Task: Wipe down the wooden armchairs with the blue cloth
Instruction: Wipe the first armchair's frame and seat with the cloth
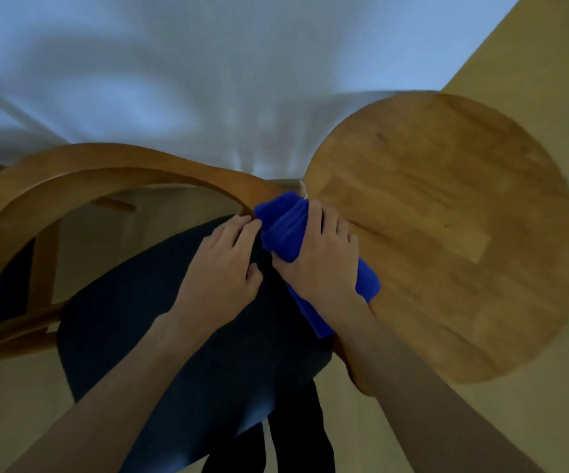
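Just right of the frame's centre, the blue cloth [285, 230] is bunched over the end of the curved wooden armrest [112, 175], where that rail meets the edge of a round wooden table [447, 233]. A tail of the cloth trails down and to the right, under the wrist, toward the table's rim.

The right hand [320, 264] grasps the cloth, fingers curled over its upper folds and the palm pressing it against the wood. The left hand [221, 264] sits just beside it on the left, fingers bent, with the tips touching the armrest end and the edge of the cloth; whether it pinches the fabric or only steadies the rail cannot be told.

Below both hands lies the armchair's dark seat [174, 336], and the armrest sweeps away to the left of the frame in a double curve. A pale curtain [174, 80] fills the upper part.

The step in hand looks like wiping the armrest tip. To do it well, the cloth should wrap fully round the rail, so top, sides and underside are covered, then be drawn along the curve toward the left with steady pressure. The loose tail may snag on the table edge, so gathering it into the palm would help. The left hand is best kept bracing the chair.
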A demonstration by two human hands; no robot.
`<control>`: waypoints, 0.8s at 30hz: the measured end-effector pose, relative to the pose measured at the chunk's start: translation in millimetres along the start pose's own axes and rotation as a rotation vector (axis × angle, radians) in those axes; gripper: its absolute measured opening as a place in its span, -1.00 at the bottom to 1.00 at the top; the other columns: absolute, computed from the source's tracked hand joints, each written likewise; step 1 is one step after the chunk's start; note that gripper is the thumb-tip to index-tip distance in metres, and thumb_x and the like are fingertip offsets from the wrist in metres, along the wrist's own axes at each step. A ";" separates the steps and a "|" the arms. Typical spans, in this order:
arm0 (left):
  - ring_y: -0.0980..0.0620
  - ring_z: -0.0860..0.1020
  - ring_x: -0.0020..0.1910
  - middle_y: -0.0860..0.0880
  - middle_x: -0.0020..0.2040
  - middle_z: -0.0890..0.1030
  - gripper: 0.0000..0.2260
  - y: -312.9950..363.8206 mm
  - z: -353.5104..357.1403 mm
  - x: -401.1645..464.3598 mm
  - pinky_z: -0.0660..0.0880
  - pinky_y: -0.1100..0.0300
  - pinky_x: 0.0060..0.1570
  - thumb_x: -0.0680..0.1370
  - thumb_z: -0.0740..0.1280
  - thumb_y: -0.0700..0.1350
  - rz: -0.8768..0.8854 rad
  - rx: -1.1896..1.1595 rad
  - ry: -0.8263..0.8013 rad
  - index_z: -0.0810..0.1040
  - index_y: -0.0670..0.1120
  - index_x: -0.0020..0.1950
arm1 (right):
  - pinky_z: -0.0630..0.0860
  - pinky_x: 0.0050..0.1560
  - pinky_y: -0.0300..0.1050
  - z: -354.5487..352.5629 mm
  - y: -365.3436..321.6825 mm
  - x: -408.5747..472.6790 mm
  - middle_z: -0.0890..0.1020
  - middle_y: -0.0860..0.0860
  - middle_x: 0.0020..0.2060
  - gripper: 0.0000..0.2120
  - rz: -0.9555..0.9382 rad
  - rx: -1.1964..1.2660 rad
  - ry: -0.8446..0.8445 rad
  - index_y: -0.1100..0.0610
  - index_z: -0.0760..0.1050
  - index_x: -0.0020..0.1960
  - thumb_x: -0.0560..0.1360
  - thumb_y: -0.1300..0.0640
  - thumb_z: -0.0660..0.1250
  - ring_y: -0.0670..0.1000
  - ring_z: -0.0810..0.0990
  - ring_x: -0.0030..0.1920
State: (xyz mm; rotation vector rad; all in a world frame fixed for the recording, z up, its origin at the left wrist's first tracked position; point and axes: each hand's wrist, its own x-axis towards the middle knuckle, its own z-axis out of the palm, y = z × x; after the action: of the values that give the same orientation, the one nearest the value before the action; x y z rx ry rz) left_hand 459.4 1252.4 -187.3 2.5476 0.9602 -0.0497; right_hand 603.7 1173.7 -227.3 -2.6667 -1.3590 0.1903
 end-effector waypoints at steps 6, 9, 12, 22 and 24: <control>-0.03 0.30 0.43 -0.10 0.44 0.36 -0.47 45.0 19.4 -15.9 0.24 0.10 0.37 0.52 0.35 -0.09 0.164 -0.005 -0.059 0.31 -0.13 0.46 | 0.51 -0.01 0.05 -3.3 39.2 -91.6 0.48 0.09 0.25 -0.05 0.237 -0.020 -0.017 0.14 0.21 0.47 0.28 -0.41 0.31 0.11 0.53 0.09; -0.03 0.29 0.44 -0.10 0.43 0.36 -0.47 60.1 27.7 -27.7 0.27 0.06 0.39 0.53 0.33 -0.08 0.247 0.002 -0.091 0.30 -0.13 0.47 | 0.53 -0.07 0.04 -4.5 47.7 -126.0 0.46 0.08 0.25 -0.03 0.336 -0.016 -0.046 0.13 0.17 0.48 0.27 -0.38 0.37 0.11 0.54 0.07; -0.02 0.27 0.45 -0.09 0.43 0.35 -0.47 70.2 35.4 -39.4 0.28 0.05 0.40 0.54 0.32 -0.08 0.303 0.004 -0.128 0.29 -0.12 0.48 | 0.53 0.01 0.02 -5.0 52.8 -148.1 0.45 0.08 0.25 -0.02 0.402 0.017 -0.086 0.12 0.11 0.49 0.29 -0.36 0.40 0.10 0.53 0.07; 0.00 0.34 0.40 -0.08 0.37 0.40 -0.49 81.2 47.7 -77.0 0.32 0.13 0.30 0.52 0.33 -0.10 0.398 -0.006 -0.137 0.31 -0.12 0.45 | 0.52 -0.14 -0.08 -25.4 60.8 -164.2 0.56 0.09 0.02 -0.25 0.739 0.164 -0.443 0.18 0.25 0.25 0.30 -0.10 0.59 0.12 0.63 0.00; -0.01 0.35 0.38 -0.09 0.37 0.41 -0.49 81.3 50.3 -83.2 0.33 0.14 0.29 0.51 0.34 -0.10 0.387 -0.018 -0.135 0.32 -0.13 0.45 | 0.51 -0.13 -0.07 -26.9 61.9 -171.1 0.57 0.09 -0.02 -0.44 0.882 0.297 -0.486 0.18 0.31 0.21 0.40 0.00 0.53 0.11 0.62 0.02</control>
State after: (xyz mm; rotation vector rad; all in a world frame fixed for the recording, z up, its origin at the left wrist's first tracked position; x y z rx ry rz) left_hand 453.5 1125.8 -188.6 2.6278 0.4057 -0.0977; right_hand 557.7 997.1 -204.1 -2.8314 -0.0761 1.0766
